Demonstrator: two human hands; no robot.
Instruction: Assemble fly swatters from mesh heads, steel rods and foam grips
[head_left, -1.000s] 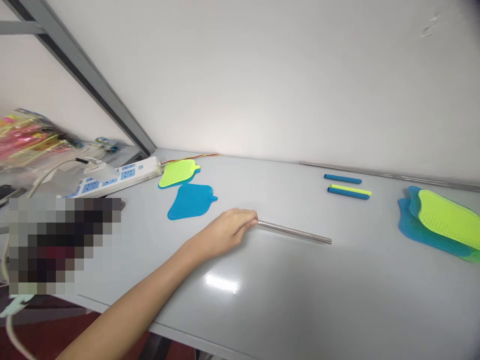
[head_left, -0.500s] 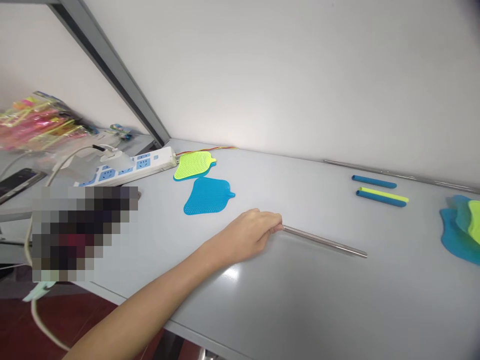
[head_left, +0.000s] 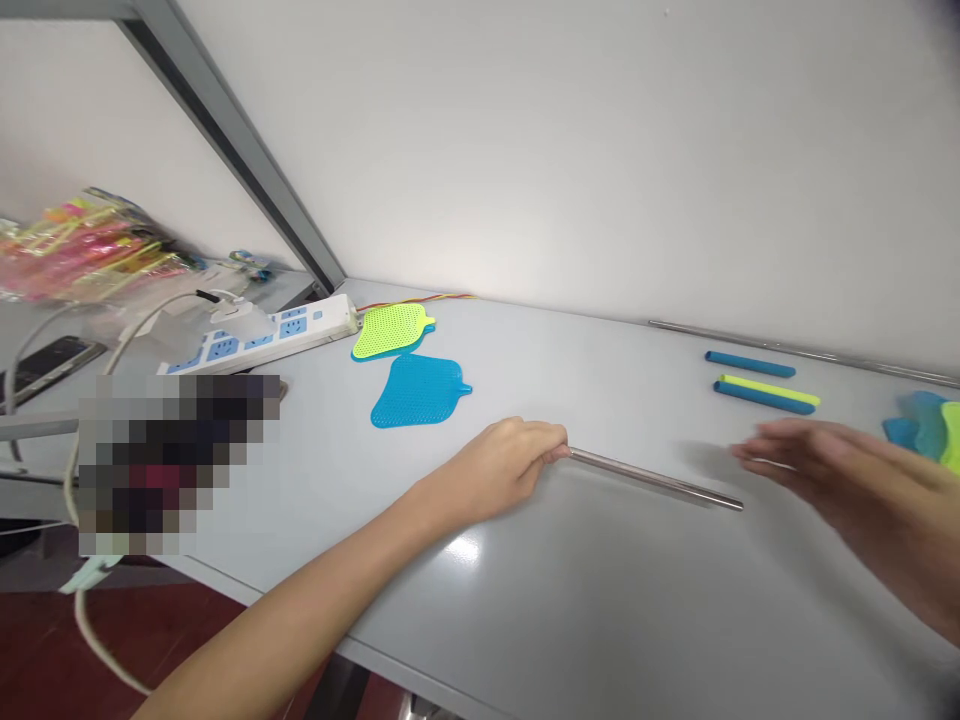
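My left hand (head_left: pixel 517 460) is closed around the near end of a thin metal rod (head_left: pixel 660 480), which points right and slightly toward the front, just over the grey table. Beyond the rod's free end is my right hand (head_left: pixel 832 470), a little blurred, with its fingers stretched out and nothing seen in them. A blue perforated fly swatter head (head_left: pixel 420 392) lies behind my left hand. Close behind it, a yellow-green swatter head (head_left: pixel 390 330) rests on another blue one. Past my right hand are blue tubes (head_left: pixel 750 364) and a yellow-green tube (head_left: pixel 772 389).
Along the wall lies a long metal rod (head_left: pixel 795 350). More blue and yellow-green pieces (head_left: pixel 922 415) sit at the far right, partly covered by my right hand. On the left are a power strip (head_left: pixel 300 330) with cables, a phone (head_left: pixel 56 365) and bagged colourful items (head_left: pixel 90 250).
My right hand has come into view from the right, toward the rod's free end. My left hand keeps its grip on the rod, almost unmoved.
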